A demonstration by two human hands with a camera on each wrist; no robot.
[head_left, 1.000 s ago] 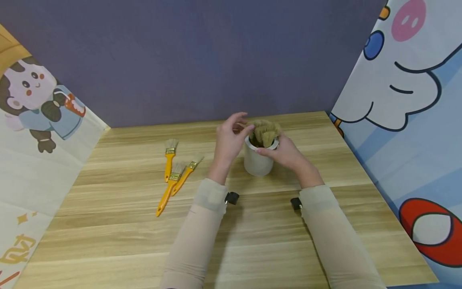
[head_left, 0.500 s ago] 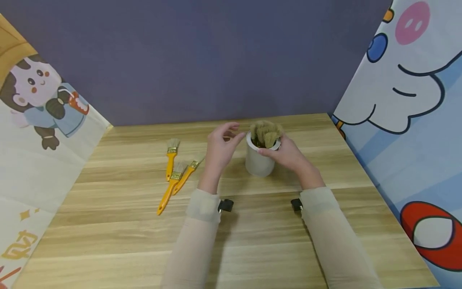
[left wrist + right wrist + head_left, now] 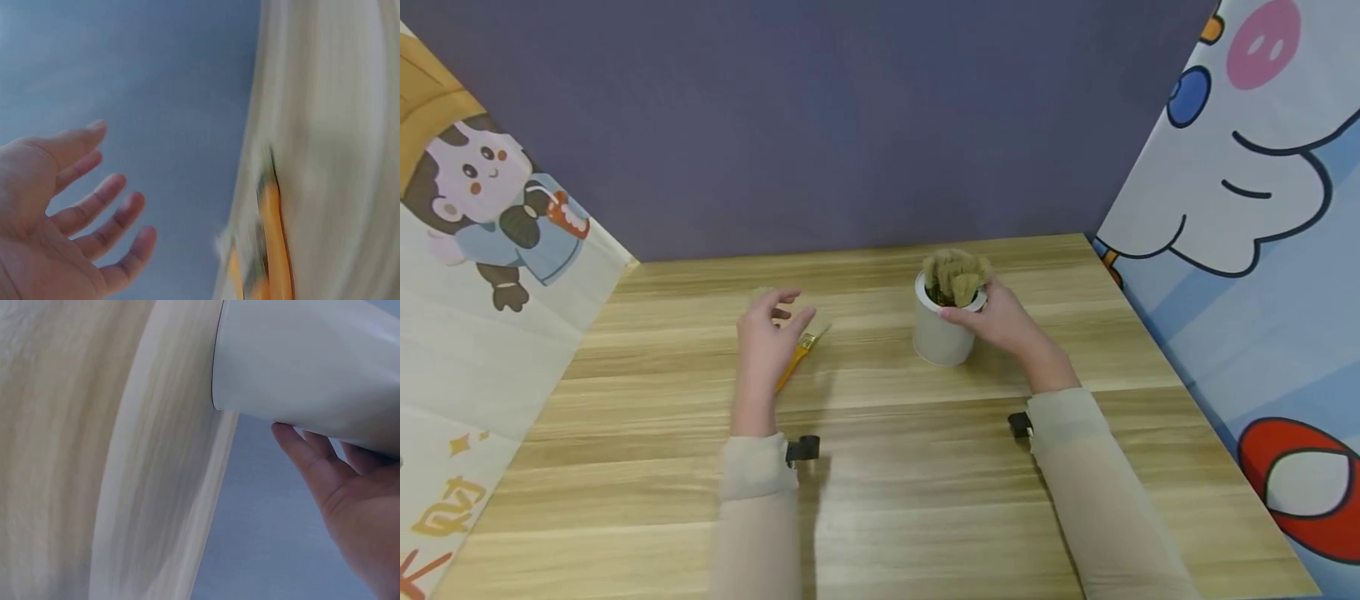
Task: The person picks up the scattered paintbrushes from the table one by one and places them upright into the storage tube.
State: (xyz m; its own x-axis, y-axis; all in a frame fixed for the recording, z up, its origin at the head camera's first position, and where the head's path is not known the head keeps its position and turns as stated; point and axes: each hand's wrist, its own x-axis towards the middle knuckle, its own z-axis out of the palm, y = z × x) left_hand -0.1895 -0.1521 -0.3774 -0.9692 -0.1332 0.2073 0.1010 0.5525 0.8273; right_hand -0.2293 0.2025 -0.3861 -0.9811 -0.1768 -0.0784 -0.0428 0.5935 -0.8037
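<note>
A white cup [image 3: 942, 340] stands upright on the wooden table, with bunched tan bristle tufts [image 3: 957, 275] rising above its rim. My right hand [image 3: 1003, 318] grips the cup at its right side near the top, thumb across the front; the right wrist view has fingers along the cup wall [image 3: 312, 369]. Over on the left, my left hand [image 3: 767, 346] hovers above the loose paintbrushes, fingers loosely bent, holding nothing. One orange-handled paintbrush [image 3: 793, 365] shows beside it; the hand hides most of the others. Blurred brushes [image 3: 276, 231] appear in the left wrist view.
The wooden tabletop [image 3: 910, 483] meets a dark blue-grey wall [image 3: 865, 133] at the back. Printed cartoon panels stand along the left [image 3: 445, 350] and right [image 3: 1285, 333] sides. A small black device [image 3: 803, 448] sits at the left cuff.
My left hand has moved away from the cup, leftward to above the loose paintbrushes. My right hand keeps its grip on the cup, which stays in place.
</note>
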